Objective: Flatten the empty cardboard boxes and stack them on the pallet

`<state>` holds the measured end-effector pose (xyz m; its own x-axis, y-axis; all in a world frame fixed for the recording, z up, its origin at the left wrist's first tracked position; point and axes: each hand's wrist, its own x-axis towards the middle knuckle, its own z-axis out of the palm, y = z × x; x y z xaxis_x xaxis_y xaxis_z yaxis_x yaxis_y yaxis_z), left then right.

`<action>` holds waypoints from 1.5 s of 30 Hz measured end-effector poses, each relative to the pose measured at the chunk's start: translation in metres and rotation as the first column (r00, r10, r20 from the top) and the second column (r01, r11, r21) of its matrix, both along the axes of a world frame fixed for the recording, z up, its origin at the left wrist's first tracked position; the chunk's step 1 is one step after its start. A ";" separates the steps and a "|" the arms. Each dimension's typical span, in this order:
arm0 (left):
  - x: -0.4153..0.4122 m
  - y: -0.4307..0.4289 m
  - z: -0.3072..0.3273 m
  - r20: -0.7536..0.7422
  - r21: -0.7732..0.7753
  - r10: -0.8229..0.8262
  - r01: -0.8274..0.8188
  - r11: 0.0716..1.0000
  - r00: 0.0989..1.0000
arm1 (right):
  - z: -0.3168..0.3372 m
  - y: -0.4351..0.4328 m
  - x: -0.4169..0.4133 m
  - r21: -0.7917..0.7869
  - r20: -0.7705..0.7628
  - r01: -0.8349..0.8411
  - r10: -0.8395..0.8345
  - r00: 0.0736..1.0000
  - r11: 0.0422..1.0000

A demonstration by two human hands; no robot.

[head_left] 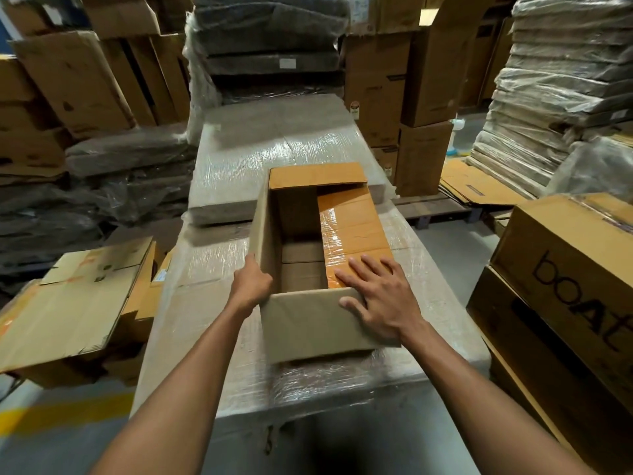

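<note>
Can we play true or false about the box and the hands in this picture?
1. The cardboard box stands open, not flattened. True.
2. The right hand makes a fist. False: its fingers lie spread flat on the box's orange flap.
3. The left hand grips the box's left wall. True.
4. The box sits on the bare floor. False: it sits on a plastic-wrapped stack.
5. The printed box at the right reads "boat". True.

Matt brown cardboard box (318, 323), glossy tape on its flap, crinkled shiny plastic-wrapped stack (246, 156)
</note>
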<state>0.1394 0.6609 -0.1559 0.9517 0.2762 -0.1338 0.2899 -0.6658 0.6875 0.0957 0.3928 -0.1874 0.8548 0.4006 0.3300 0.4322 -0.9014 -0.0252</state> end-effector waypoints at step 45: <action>-0.026 -0.043 0.003 0.155 0.524 -0.564 0.417 0.743 0.811 | 0.015 0.029 0.018 0.009 -0.073 0.023 -0.022 0.997 1.000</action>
<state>0.1131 0.6183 -0.1524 0.9420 -0.2835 0.1799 -0.3246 -0.9059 0.2721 0.1135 0.4217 -0.1721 0.8854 0.3780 0.2705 0.4084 -0.9105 -0.0643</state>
